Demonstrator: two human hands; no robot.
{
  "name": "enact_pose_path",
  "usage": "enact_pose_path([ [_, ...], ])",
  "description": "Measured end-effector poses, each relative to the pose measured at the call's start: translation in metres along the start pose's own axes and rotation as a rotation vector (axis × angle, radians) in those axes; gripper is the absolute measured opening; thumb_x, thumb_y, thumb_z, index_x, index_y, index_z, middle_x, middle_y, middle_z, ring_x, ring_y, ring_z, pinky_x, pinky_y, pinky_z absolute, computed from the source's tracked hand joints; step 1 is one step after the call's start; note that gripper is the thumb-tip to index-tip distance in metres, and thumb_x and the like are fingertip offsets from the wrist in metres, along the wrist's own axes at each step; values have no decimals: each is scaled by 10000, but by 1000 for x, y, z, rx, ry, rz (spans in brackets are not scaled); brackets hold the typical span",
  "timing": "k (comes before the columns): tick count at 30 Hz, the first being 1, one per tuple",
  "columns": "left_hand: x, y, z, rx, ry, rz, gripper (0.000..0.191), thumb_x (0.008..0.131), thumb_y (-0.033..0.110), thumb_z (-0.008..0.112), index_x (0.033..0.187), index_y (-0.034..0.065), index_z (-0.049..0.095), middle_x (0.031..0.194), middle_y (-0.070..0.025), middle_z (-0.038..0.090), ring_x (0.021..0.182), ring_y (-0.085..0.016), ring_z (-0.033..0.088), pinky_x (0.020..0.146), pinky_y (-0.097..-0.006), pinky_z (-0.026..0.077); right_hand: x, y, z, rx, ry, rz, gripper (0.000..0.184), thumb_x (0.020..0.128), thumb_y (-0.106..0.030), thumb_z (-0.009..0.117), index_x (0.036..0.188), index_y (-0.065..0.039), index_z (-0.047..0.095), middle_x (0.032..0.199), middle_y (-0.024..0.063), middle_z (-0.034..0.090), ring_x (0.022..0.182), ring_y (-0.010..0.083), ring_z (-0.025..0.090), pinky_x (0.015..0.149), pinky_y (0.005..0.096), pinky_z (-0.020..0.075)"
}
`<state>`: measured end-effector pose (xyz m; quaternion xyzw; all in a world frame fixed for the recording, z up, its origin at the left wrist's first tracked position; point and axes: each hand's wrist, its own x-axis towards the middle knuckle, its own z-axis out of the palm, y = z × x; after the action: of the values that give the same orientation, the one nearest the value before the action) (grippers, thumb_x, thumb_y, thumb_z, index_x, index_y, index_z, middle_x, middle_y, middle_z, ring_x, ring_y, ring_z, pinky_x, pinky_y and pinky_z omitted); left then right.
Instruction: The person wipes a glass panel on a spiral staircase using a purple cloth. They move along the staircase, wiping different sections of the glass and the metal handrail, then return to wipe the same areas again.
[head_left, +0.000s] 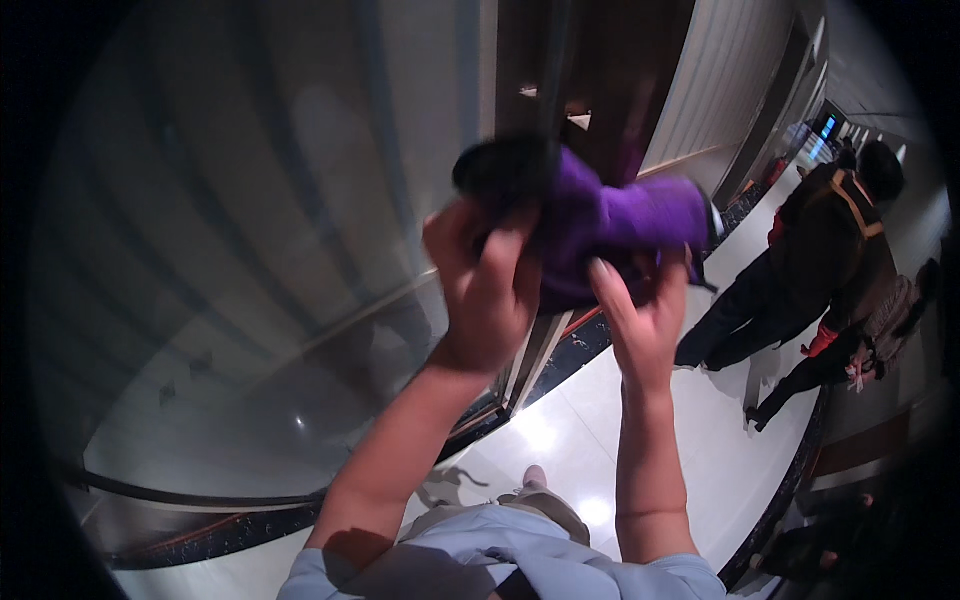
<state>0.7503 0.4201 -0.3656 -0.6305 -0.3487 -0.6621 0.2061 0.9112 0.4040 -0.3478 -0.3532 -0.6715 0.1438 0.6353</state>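
Both my hands are raised before me around a purple and black item (645, 214), which looks like soft fabric and is blurred by motion; its exact kind cannot be told. My left hand (487, 292) grips the black part at its left end, with the fingers bent. My right hand (645, 315) holds the purple part from below, with the thumb towards its middle. A thin black strip sticks out at the item's lower right. The far side of the item is hidden.
A large glass pane (247, 247) stands on the left, beside a door frame with dark edging (577, 349). On the glossy tiled floor (570, 427), a person in dark clothes with tan straps (825, 225) is at the right, with another person (847, 352) close by.
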Motion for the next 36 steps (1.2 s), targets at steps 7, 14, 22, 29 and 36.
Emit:
enact_pose_path([
  [7, -53, -2, 13, -8, -61, -156, 630, 813, 32, 659, 1397, 14, 423, 1322, -222, 420, 1199, -386, 420, 1028, -439, 369, -9, 31, 51, 269, -131, 88, 530, 748, -99, 708, 1242, -5, 543, 1160, 88, 595, 1032, 187, 587, 949, 323, 465],
  [14, -85, 27, -31, -9, -140, -354, 591, 853, -21, 552, 1421, 4, 391, 1274, -223, 456, 1116, -381, 459, 997, -421, 387, -51, 23, 50, 432, -345, 116, 551, 689, -54, 671, 1230, 18, 592, 1173, 82, 622, 1045, 189, 609, 972, 322, 460],
  [22, -170, -2, -159, -9, -107, -407, 566, 878, 45, 543, 1401, -39, 341, 1226, -252, 472, 1090, -424, 473, 960, -472, 398, -161, -15, 140, 498, -368, 177, 405, 657, -153, 770, 1037, -33, 697, 1003, 61, 677, 911, 176, 627, 886, 315, 481],
  [29, -295, -59, -336, -42, -161, -570, 551, 857, 14, 539, 1371, -38, 349, 1223, -273, 450, 1104, -449, 453, 984, -489, 397, -334, -48, 280, 377, -402, 195, 463, 671, -166, 792, 1096, -43, 654, 982, 47, 652, 884, 170, 621, 838, 317, 493],
  [36, -382, -93, -397, 135, -358, -651, 538, 863, 54, 540, 1349, -62, 341, 1210, -300, 445, 1117, -465, 442, 1000, -507, 391, -418, -37, 342, 268, -444, 222, 382, 729, -180, 787, 1057, -45, 645, 945, 70, 667, 867, 192, 649, 794, 329, 511],
])
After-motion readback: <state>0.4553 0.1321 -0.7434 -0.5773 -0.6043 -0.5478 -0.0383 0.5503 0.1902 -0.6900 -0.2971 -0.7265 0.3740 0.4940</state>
